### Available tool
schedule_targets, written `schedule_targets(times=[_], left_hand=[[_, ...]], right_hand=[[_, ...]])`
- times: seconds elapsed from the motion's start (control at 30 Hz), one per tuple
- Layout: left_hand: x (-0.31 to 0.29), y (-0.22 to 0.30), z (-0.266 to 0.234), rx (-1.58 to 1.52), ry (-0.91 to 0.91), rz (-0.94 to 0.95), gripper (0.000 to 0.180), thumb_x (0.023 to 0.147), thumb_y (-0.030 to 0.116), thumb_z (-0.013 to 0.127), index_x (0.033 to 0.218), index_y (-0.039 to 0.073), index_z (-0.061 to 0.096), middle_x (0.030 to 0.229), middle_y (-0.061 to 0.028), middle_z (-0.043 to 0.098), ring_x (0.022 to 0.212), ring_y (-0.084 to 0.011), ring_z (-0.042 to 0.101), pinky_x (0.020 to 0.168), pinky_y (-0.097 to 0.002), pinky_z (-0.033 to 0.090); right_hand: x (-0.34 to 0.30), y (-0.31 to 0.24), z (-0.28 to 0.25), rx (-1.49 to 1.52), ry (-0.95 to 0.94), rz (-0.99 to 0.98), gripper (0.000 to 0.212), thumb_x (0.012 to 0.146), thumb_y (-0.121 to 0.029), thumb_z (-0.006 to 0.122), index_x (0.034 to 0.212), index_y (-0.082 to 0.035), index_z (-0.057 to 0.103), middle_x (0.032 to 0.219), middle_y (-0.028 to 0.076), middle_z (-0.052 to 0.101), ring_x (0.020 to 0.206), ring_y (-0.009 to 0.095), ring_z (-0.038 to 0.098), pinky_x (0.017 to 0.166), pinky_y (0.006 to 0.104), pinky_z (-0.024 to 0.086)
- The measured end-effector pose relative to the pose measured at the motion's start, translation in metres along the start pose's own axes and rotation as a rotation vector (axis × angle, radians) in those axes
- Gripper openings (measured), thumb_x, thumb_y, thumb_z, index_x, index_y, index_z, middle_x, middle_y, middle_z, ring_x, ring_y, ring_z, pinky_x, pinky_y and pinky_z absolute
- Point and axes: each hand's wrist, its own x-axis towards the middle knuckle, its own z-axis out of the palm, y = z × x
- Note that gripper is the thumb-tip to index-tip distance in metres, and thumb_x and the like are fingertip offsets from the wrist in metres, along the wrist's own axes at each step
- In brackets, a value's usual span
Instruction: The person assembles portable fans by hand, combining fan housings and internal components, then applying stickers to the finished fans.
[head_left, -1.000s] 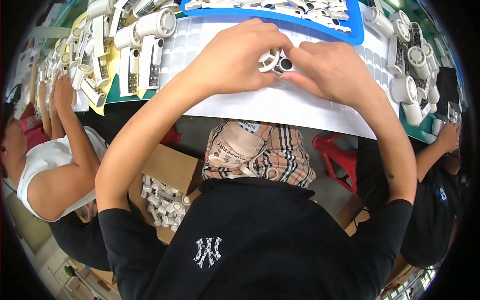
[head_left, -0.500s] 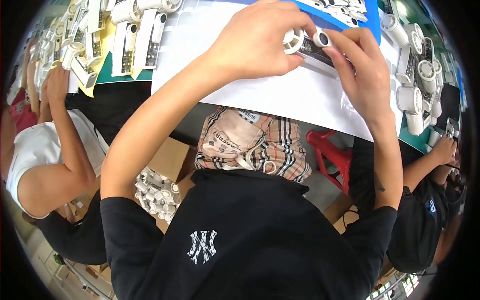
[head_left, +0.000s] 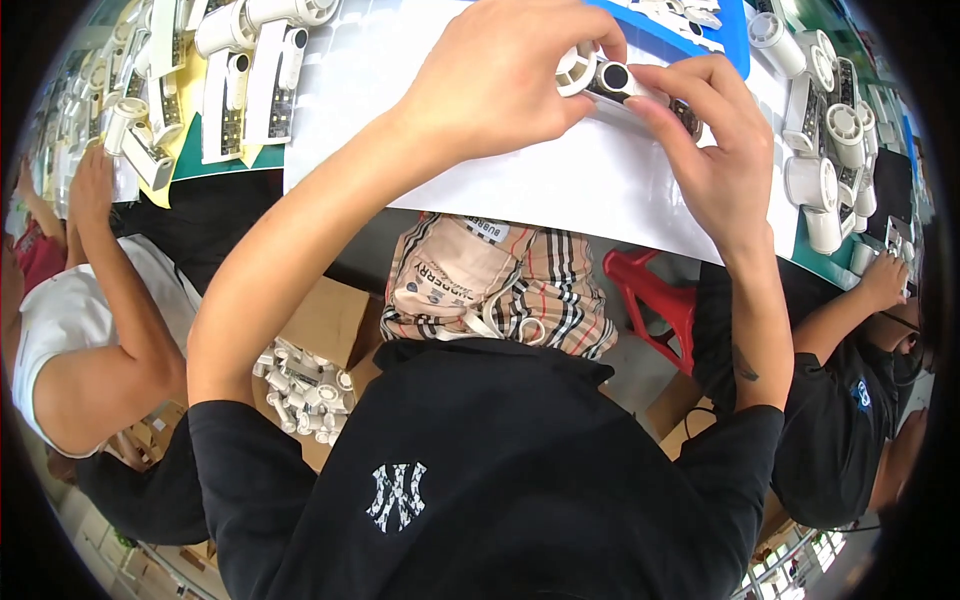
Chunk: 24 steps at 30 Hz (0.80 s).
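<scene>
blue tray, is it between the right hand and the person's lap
No, the blue tray lies beyond the right hand, at the picture's top.

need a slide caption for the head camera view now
Left hand holds a round vented white part while right hand pinches a small black-ended piece beside it, above a white sheet.

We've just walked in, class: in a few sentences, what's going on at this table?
A person is handling a white device over a white sheet. The left hand holds its round, slotted end, while the right hand pinches a small part with a dark round tip beside it. Beyond the hands is a blue tray of white pieces. More devices lie to either side, and a box of white pieces stands below, left. Other people sit on both sides.
</scene>
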Motion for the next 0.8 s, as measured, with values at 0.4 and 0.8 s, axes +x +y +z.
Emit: schedule_targets(times=[0.4, 0.8], left_hand=[[0.007, -0.004, -0.008, 0.076, -0.083, 0.113, 0.025, 0.069, 0.009, 0.073, 0.092, 0.004, 0.065, 0.085, -0.0149, 0.063, 0.084, -0.0344, 0.062, 0.074, -0.0409, 0.049], [-0.007, -0.001, 0.005, 0.239, 0.030, 0.120, 0.035, 0.067, 0.009, 0.078, 0.101, 0.008, 0.069, 0.103, -0.0106, 0.064, 0.096, -0.0291, 0.061, 0.079, -0.0363, 0.050]], right_hand=[[-0.001, -0.007, 0.004, -0.209, -0.013, -0.052, 0.022, 0.081, -0.006, 0.071, 0.104, -0.005, 0.070, 0.078, 0.006, 0.055, 0.067, 0.020, 0.056, 0.060, 0.0301, 0.044], [0.013, -0.022, -0.014, -0.006, -0.069, 0.116, 0.019, 0.073, -0.004, 0.075, 0.092, -0.003, 0.071, 0.077, 0.011, 0.059, 0.070, 0.025, 0.059, 0.059, 0.0344, 0.045]])
